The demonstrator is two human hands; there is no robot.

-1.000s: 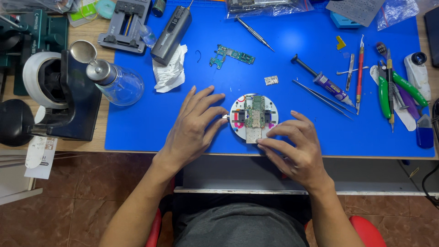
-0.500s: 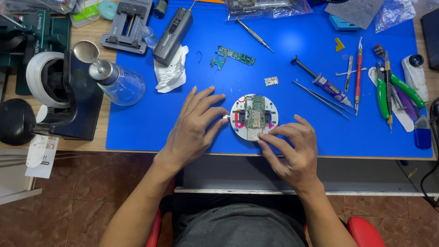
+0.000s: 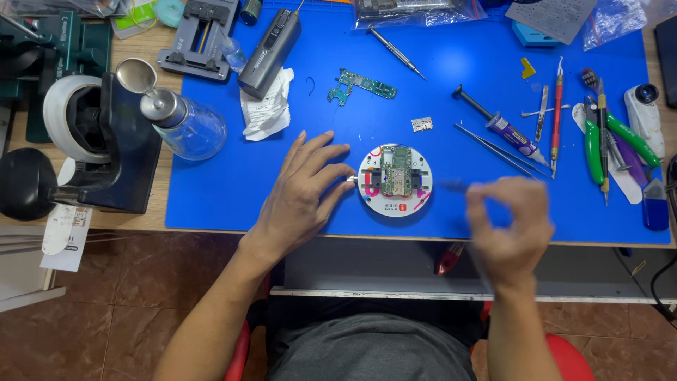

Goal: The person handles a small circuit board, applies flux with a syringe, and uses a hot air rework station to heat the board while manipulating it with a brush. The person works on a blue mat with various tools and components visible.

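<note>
Your left hand (image 3: 300, 194) lies flat, grasping nothing, fingertips touching the round holder (image 3: 395, 180). Right hand (image 3: 508, 226) is blurred; can't tell its grip. A nudge could knock the circuit board (image 3: 396, 171) loose.

Bright even overhead light, soft shadows; right hand (image 3: 509, 227) motion-blurred, rest sharp

The right hand (image 3: 509, 229) is motion-blurred; its finger positions and whatever thin object it may hold cannot be resolved. The black microscope base (image 3: 21, 183) is cut off at the left edge. The clear plastic bags (image 3: 416, 10) and the grey perforated stencil sheet (image 3: 550, 14) run past the top edge.
</note>
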